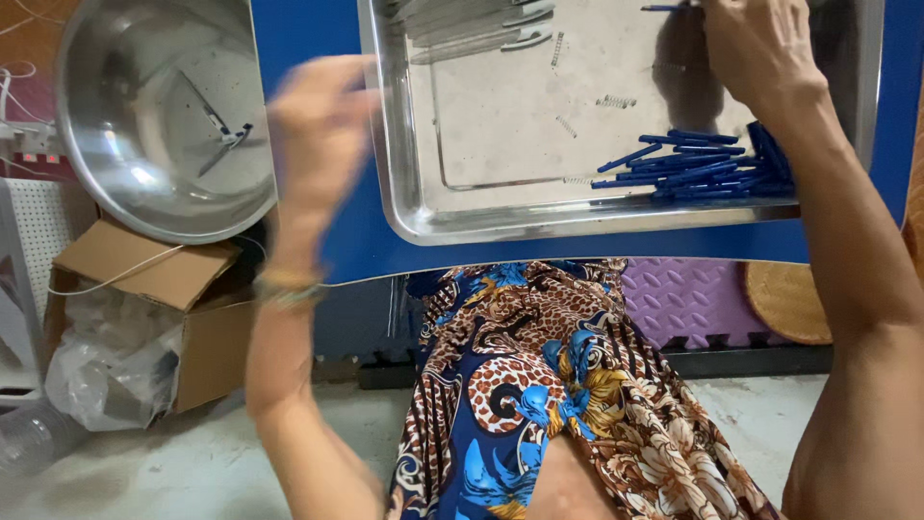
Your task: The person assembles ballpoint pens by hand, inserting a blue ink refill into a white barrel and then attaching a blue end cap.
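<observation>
A steel tray (500, 223) lies on a blue table (346, 241). In its near right corner sits a pile of several blue pen barrels (698, 166); small metal springs (616, 100) are scattered in the middle, and grey pen parts (476, 34) lie at the far left. My right hand (760, 48) reaches over the tray's far right, fingers closed on a blue pen part (666, 8). My left hand (318, 135) is blurred, raised beside the tray's left rim; whether it holds anything is unclear.
A large steel bowl (159, 116) with a few dark pen pieces inside stands at the left. Below it is an open cardboard box (164, 289) with clear plastic bags. My patterned skirt (539, 395), a purple foam mat (683, 303) and a woven disc (784, 303) show below the table.
</observation>
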